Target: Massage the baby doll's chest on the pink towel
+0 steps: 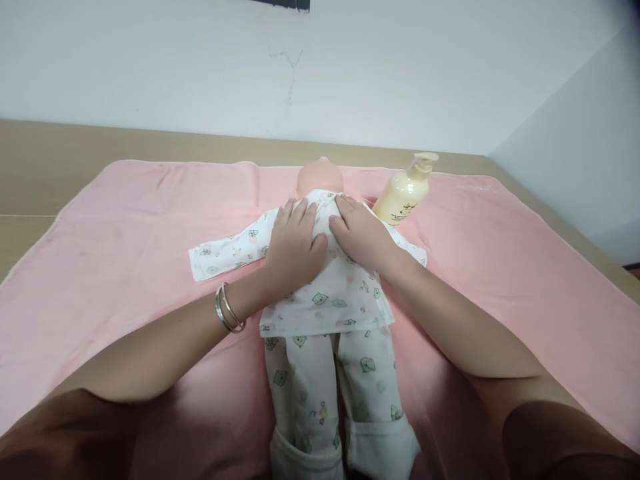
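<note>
A baby doll lies on a pink blanket (200,193), its bare head (320,179) pointing away from me. It wears a white patterned top (330,303) and matching trousers (313,380) with turned-up cuffs. My left hand (295,250) rests flat on the left side of the top's upper part, fingers apart, two silver bangles on the wrist. On the right side of the upper top lies my right hand (363,233), palm down with its fingers stretched out and nothing held. The doll's face is not visible.
A cream pump bottle (404,195) leans at a tilt beyond my right hand, beside the doll's right-hand sleeve. The blanket covers a wooden surface (65,150) whose far edge meets a white wall (175,73).
</note>
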A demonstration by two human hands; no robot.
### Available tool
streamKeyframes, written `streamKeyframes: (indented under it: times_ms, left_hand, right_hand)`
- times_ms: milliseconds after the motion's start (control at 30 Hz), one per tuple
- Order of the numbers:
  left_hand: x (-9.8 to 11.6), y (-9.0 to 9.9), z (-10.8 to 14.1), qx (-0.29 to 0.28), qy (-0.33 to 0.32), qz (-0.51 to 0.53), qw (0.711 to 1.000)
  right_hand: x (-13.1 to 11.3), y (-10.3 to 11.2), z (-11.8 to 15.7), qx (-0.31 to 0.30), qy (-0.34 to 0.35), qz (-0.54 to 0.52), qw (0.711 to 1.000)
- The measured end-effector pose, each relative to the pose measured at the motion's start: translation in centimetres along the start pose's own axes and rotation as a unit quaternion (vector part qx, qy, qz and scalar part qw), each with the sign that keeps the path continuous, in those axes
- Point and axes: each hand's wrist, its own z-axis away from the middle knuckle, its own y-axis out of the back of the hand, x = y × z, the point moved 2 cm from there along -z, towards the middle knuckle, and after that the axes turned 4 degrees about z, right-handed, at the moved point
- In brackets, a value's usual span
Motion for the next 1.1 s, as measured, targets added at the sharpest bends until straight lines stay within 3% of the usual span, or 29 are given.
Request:
streamKeyframes:
  times_ms: [200,333,433,667,833,933,1100]
  left_hand:
    - [-1.7,0.0,-1.9,-0.003,0.046,0.015,0.999]
    - [0.1,-0.3,0.1,0.014,0.007,-0.026,1.000]
    - [1.2,-0.2,1.3,0.014,-0.016,-0.028,0.999]
    - [-1.3,0.0,-1.4,0.005,0.022,0.014,1.000]
    - [-0.6,-0.1,-0.3,0.016,0.002,-0.013,1.000]
    - [0.1,0.0,0.3,0.010,-0.013,-0.015,1.000]
    - [-1.1,0.0,-1.0,0.011,0.033,0.055,0.998]
  right_hand:
    - [-2.2,0.4,2.6,0.006,0.014,0.070,0.997]
    - [-0.4,0.1,0.5,-0.016,-0.012,0.017,1.000]
    - [0.5,-0.4,-0.6,0.019,0.002,0.004,1.000]
    - [-2.8,-0.1,3.3,0.028,0.059,0.064,0.996]
    - [-0.9,0.4,0.7,-0.030,0.013,0.011,0.999]
    - [0.5,0.1,-0.9,-0.018,-0.007,-0.017,1.000]
    - [-1.6,-0.5,1.8,0.023,0.022,0.029,0.999]
